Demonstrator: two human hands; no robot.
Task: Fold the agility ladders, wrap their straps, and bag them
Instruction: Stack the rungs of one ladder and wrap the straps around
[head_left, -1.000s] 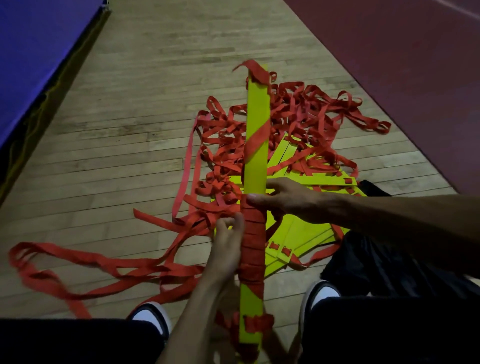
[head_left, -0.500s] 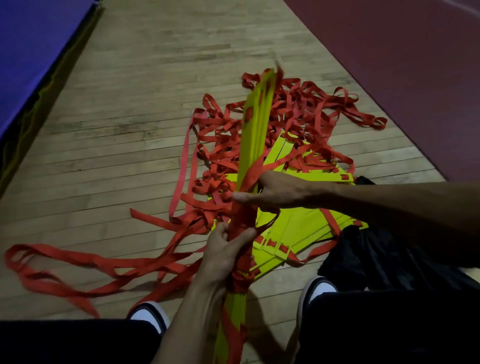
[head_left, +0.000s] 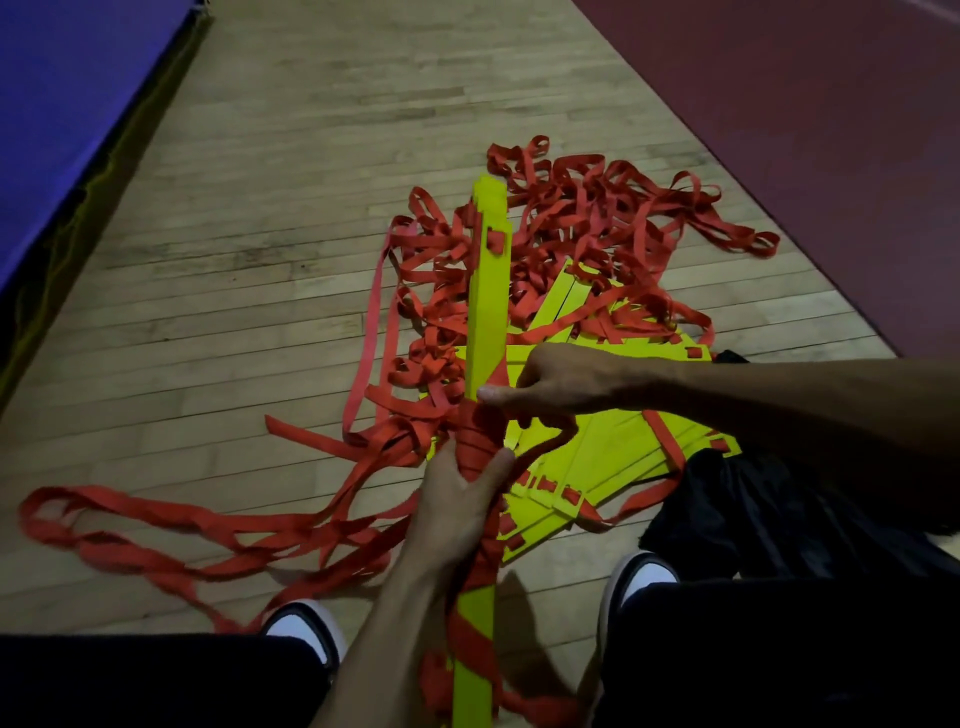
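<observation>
Your left hand (head_left: 457, 506) and right hand (head_left: 558, 384) are bare, forearms uncovered as far as they show; no sleeves, no watch or rings that can be made out. Dark trousers (head_left: 156, 680) on both legs. Your shoes (head_left: 304, 626) have white toe caps with black trim round the edges; both toes show on the floor (head_left: 260, 260).

Yellow-green ladder rungs (head_left: 485, 312), red straps (head_left: 571, 228), purple mat (head_left: 62, 104), maroon floor (head_left: 805, 104).
</observation>
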